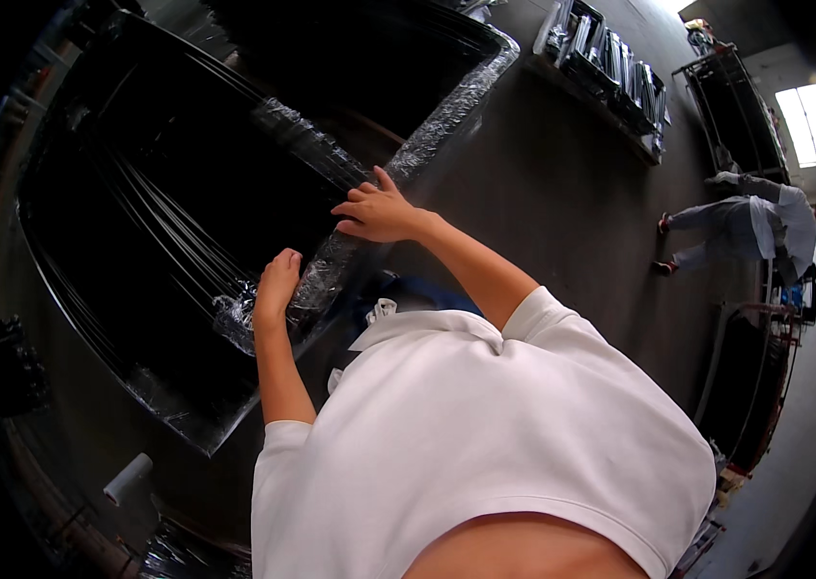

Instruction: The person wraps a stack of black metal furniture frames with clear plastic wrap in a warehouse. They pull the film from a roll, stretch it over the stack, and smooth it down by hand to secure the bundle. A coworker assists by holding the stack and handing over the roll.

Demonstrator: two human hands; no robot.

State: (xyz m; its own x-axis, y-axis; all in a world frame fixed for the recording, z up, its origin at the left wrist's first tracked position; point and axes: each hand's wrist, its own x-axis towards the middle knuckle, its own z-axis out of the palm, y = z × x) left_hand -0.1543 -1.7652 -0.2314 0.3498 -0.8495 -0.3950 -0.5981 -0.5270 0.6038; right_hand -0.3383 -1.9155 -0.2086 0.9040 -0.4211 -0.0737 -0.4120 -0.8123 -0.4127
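Observation:
In front of me is a large black frame-shaped piece [331, 261] with its edges wrapped in clear stretch film. My right hand [381, 210] is open, its fingers spread over the wrapped edge near a corner where a cross strip [316, 143] meets it. Closer to me on the same edge rests my left hand [277, 287], with fingers together and slightly bent. Bunched shiny film [237, 311] lies right beside the left hand. The dark inside of the piece shows little detail, and the undersides of both hands are hidden.
A roll [128, 480] stands at the lower left, near more film-wrapped goods [191, 552]. At the back right, a pallet [610, 101] carries wrapped black parts. A person [746, 229] stands to the right, beside tall racks [738, 111]. The dark floor [548, 203] lies between.

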